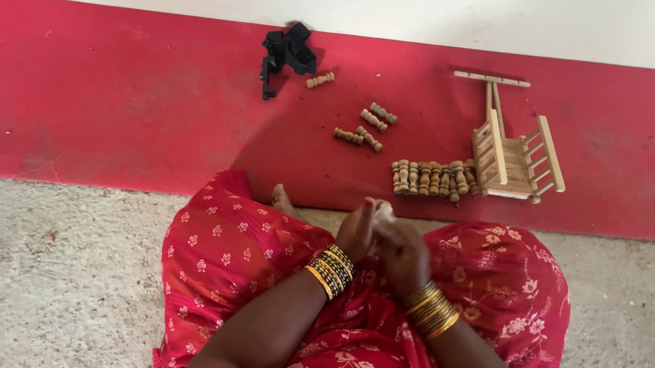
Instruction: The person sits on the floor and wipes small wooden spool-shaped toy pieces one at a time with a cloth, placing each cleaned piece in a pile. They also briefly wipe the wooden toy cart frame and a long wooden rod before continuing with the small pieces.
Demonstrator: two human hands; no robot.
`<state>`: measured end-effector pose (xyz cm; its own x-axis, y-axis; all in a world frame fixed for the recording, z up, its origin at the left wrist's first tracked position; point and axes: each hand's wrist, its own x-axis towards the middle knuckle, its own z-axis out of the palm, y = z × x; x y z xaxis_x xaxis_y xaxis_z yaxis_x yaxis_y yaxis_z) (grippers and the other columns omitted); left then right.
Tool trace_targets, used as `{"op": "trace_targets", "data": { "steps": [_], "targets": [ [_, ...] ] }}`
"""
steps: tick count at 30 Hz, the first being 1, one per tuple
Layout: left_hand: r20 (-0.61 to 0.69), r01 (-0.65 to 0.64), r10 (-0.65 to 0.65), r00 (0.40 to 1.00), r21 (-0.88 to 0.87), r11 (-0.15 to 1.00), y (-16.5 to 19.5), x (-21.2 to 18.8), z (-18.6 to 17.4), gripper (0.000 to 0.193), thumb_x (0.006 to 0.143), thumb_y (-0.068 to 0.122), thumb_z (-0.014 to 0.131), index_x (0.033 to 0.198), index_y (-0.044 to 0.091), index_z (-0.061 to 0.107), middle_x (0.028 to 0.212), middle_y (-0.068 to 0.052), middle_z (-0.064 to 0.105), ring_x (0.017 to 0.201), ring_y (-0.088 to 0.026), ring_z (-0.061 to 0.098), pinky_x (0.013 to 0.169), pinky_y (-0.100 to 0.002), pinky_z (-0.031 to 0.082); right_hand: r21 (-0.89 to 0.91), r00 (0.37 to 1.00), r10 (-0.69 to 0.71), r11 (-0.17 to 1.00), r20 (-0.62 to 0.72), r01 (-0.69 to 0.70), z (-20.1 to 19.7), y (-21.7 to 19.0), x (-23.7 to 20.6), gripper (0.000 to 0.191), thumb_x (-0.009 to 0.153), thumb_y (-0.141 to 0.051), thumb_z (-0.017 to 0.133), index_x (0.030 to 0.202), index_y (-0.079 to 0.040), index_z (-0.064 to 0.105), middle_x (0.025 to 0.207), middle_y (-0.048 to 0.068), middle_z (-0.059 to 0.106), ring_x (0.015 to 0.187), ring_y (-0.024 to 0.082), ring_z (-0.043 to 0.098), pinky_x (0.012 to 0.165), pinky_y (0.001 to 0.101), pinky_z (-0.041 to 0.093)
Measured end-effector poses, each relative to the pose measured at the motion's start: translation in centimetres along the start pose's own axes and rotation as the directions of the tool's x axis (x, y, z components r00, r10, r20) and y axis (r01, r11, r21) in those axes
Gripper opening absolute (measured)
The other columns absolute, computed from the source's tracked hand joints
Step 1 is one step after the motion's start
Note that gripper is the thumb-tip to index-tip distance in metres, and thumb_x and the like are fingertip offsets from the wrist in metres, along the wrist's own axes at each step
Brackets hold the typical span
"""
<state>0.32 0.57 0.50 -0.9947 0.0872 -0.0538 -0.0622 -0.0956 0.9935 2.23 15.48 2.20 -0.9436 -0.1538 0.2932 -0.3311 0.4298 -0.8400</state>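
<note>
Pressing together over the lap, the left hand (357, 228) and right hand (401, 251) seem to work a small pale piece (384, 208) between them (mostly hidden), so how firmly they grip I cannot tell. Just beyond lie the pegs (429, 178) and frame (517, 154); fitting likely calls for reaching forward.

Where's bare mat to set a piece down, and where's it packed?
Free: the red mat left of the black strap bundle, and the strip right of the small wooden frame. Crowded: from the loose turned pegs to the row of pegs against the frame, just ahead of the left hand and right hand.
</note>
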Motion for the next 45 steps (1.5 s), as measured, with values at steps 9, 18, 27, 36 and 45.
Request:
{"op": "trace_targets", "data": {
  "steps": [9,18,27,36,45],
  "targets": [
    [0.072,0.034,-0.039,0.997,0.065,0.997,-1.7,0.3,0.0,0.108,0.099,0.084,0.012,0.112,-0.008,0.068,0.078,-0.005,0.054,0.07,-0.014,0.053,0.064,-0.029,0.043,-0.118,0.986,0.162,0.979,-0.031,-0.165,-0.7,-1.2,0.7,0.022,0.101,-0.023,0.062,0.113,-0.006,0.07,0.105,0.013,0.07,0.087,0.023,0.072,0.072,0.0376,0.061],
    [0.062,-0.006,0.004,0.998,0.025,1.0,-2.1,0.7,0.3,0.104,0.097,0.082,0.017,0.129,-0.006,0.063,0.108,-0.013,0.072,0.101,-0.021,0.067,0.088,-0.03,0.05,-0.226,0.997,0.02,0.973,-0.069,-0.035,-0.8,0.0,0.9,0.018,0.101,-0.018,0.062,0.11,-0.005,0.071,0.102,0.015,0.071,0.086,0.029,0.071,0.072,0.0412,0.059],
    [0.055,0.105,-0.114,0.992,0.146,0.984,-3.5,1.2,0.2,0.099,0.102,0.076,0.014,0.114,-0.006,0.069,0.094,-0.025,0.061,0.082,-0.03,0.06,0.074,-0.035,0.046,-0.254,0.997,-0.064,0.966,-0.047,0.05,-0.8,0.1,0.9,0.019,0.105,-0.019,0.058,0.111,-0.005,0.07,0.102,0.017,0.071,0.088,0.029,0.07,0.073,0.0402,0.06],
    [0.052,0.02,-0.022,0.998,0.047,0.999,-2.6,0.8,0.0,0.091,0.104,0.075,0.02,0.111,-0.003,0.067,0.086,-0.013,0.057,0.077,-0.019,0.054,0.069,-0.031,0.043,-0.246,0.999,-0.022,0.969,-0.045,0.01,-0.5,-1.3,0.9,0.022,0.103,-0.022,0.058,0.106,-0.004,0.072,0.101,0.018,0.072,0.089,0.031,0.07,0.076,0.0437,0.059],
    [0.05,0.022,-0.025,0.998,0.064,0.998,-3.3,0.7,-0.3,0.092,0.106,0.076,0.02,0.104,-0.004,0.064,0.084,-0.012,0.054,0.076,-0.02,0.051,0.069,-0.032,0.042,-0.231,0.999,-0.016,0.973,-0.036,0.008,-0.2,-0.8,0.5,0.026,0.104,-0.025,0.057,0.113,-0.006,0.073,0.107,0.019,0.074,0.093,0.032,0.073,0.078,0.0417,0.06]
  ]
}}
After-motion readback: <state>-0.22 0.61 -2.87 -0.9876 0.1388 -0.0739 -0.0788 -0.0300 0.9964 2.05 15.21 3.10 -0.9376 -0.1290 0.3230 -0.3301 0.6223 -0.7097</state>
